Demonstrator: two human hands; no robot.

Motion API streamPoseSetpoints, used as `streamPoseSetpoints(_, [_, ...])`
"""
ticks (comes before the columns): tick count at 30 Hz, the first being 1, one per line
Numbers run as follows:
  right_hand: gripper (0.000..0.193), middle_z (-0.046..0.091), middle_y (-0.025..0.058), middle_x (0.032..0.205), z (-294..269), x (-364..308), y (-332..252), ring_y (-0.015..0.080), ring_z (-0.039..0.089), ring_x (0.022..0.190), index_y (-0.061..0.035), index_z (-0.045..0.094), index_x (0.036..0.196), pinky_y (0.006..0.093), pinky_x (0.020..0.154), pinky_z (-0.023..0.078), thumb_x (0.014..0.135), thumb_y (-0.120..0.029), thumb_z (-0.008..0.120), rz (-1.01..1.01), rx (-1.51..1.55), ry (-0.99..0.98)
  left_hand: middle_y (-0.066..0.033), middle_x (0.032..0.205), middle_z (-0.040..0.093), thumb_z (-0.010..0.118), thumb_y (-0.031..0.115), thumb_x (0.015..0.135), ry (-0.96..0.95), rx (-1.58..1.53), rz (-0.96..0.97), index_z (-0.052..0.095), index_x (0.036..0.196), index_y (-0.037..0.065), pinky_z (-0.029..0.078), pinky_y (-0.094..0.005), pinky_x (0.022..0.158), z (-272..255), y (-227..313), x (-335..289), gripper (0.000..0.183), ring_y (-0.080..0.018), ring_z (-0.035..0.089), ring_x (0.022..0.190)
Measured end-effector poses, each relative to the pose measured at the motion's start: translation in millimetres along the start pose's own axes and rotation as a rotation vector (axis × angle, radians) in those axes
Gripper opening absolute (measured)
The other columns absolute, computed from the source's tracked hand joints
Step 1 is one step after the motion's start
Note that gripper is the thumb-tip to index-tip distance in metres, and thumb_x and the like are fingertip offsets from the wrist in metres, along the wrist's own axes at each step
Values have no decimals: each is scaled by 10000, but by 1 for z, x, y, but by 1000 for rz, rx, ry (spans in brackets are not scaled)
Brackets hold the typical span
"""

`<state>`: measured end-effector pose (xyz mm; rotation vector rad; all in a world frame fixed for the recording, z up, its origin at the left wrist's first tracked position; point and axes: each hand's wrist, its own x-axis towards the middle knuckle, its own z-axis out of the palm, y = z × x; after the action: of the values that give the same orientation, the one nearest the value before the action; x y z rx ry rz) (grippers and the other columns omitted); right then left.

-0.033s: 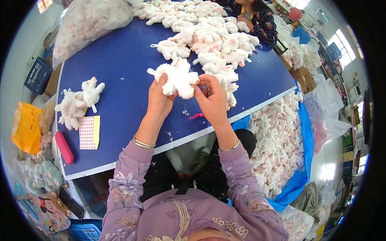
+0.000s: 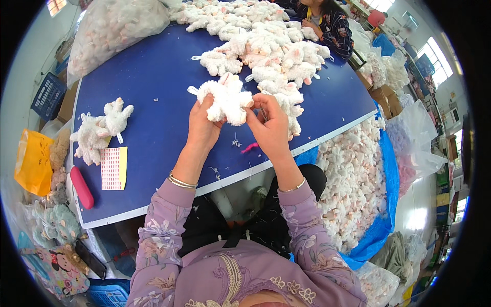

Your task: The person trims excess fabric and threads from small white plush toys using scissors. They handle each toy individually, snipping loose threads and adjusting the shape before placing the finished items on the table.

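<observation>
Pink and oblong, a smooth case [image 2: 82,188] lies by the left edge of the blue tabletop [image 2: 158,138], where a bump could knock it off. Beside it, a white-and-yellow paper sheet [image 2: 112,169] with rows of small red marks could crease if dragged. The left hand [image 2: 203,123] grips a fluffy white plush toy [image 2: 227,102] with a white loop, above the tabletop; slack fingers could let it twist. The right hand [image 2: 271,123] pinches its right side, holding a slim dark tool [image 2: 264,114], kind unclear, which could snag the plush if it slipped.
</observation>
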<state>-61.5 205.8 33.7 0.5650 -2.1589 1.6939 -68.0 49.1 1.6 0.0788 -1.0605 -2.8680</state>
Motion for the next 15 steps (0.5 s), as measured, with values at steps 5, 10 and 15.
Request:
streamPoseSetpoints(5, [205, 625, 2, 781, -5, 1, -16, 38, 458, 604, -37, 608, 992, 209, 514, 369, 812, -46, 706, -43, -20, -47, -102, 1142, 607, 452, 229, 1001, -39, 14, -33, 471, 1239, 22, 557, -338, 795, 6, 3, -7, 317, -194, 643, 991])
streamPoseSetpoints(10, [111, 607, -8, 745, -12, -3, -5, 46, 478, 634, -4, 618, 934, 212, 540, 380, 880, -97, 648, -89, -20, -95, -98, 1108, 611, 468, 203, 995, -21, 59, -24, 480, 1232, 13, 555, -339, 789, 6, 1, -4, 305, -187, 642, 969])
streamPoseSetpoints(15, [154, 579, -14, 707, -13, -24, -22, 37, 485, 613, 1, 615, 903, 204, 518, 367, 936, -148, 595, 167, 370, -156, -80, 1041, 621, 488, 199, 986, -42, 131, 44, 528, 1166, 5, 544, -289, 711, 6, -3, -3, 267, -138, 636, 874])
